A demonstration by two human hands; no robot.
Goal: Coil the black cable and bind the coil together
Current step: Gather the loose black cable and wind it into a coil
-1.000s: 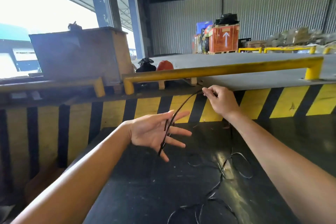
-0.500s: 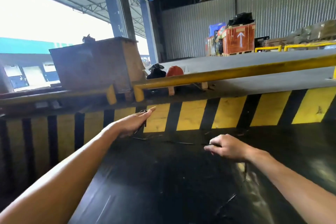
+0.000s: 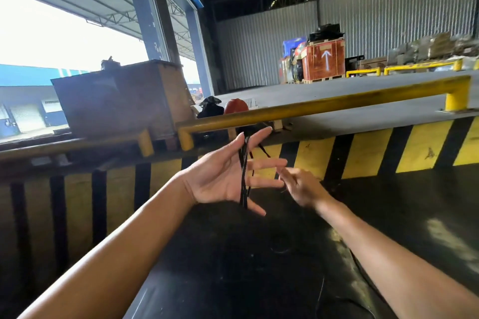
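The black cable (image 3: 243, 176) is wound in several loops around my left hand (image 3: 223, 179), which is raised palm-up with its fingers spread. A short strand leaves the loops near the index finger and runs down-right toward my right hand (image 3: 303, 189). My right hand sits just right of the left fingertips, blurred, its fingertips pinched together on that strand. A loose stretch of cable (image 3: 321, 292) lies on the black surface below.
I work over a glossy black platform (image 3: 233, 254) backed by a yellow-and-black striped step (image 3: 363, 153) and a yellow rail (image 3: 324, 106). A brown crate (image 3: 124, 98) stands at the left, with a red helmet (image 3: 236, 107) beside it. Pallets of boxes (image 3: 324, 59) stand far back.
Both hands have lifted from low near the platform. My left hand turned palm-up again with the loops showing, and my right hand came up close to its fingertips.
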